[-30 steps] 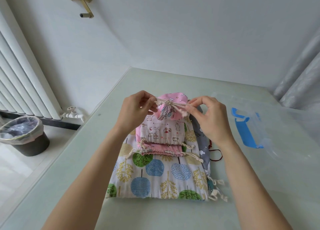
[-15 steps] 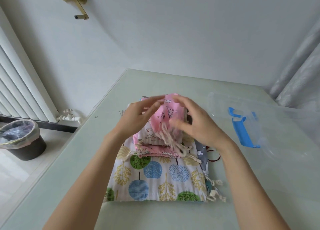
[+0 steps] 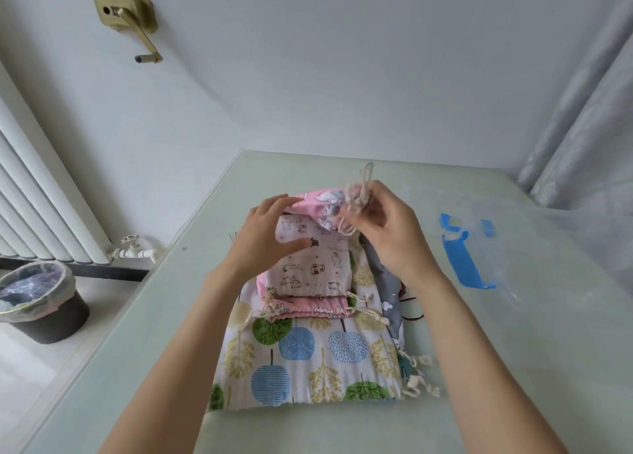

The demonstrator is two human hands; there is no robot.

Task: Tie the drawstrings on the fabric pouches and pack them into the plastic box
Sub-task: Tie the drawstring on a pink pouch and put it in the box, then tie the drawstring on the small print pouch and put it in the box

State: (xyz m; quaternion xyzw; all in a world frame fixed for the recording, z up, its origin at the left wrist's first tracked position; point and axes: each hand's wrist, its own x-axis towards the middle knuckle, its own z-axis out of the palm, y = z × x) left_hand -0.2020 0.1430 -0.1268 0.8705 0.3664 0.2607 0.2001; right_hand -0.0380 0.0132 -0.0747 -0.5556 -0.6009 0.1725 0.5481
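Note:
A small pink printed pouch (image 3: 320,204) is lifted above a stack of flat pouches in the middle of the table. My right hand (image 3: 390,234) pinches its cream drawstrings (image 3: 356,197) at the gathered mouth. My left hand (image 3: 265,239) holds the pouch's left side, fingers partly straight, thumb under it. Below lie a white animal-print pouch (image 3: 310,268), a pink pouch (image 3: 308,310) and a large tree-print pouch (image 3: 308,357). A grey pouch (image 3: 387,282) peeks out on the right. The clear plastic box (image 3: 534,241) with blue clips (image 3: 462,258) stands to the right.
The pale green glass table (image 3: 513,368) ends at a white wall behind. A white radiator (image 3: 41,214) and a lined black bin (image 3: 37,299) stand on the floor to the left. A curtain (image 3: 589,128) hangs at the right.
The pink pouch has turned and risen slightly. My right hand has gathered the drawstrings into a bunch at the pouch's mouth; my left hand has shifted to its side.

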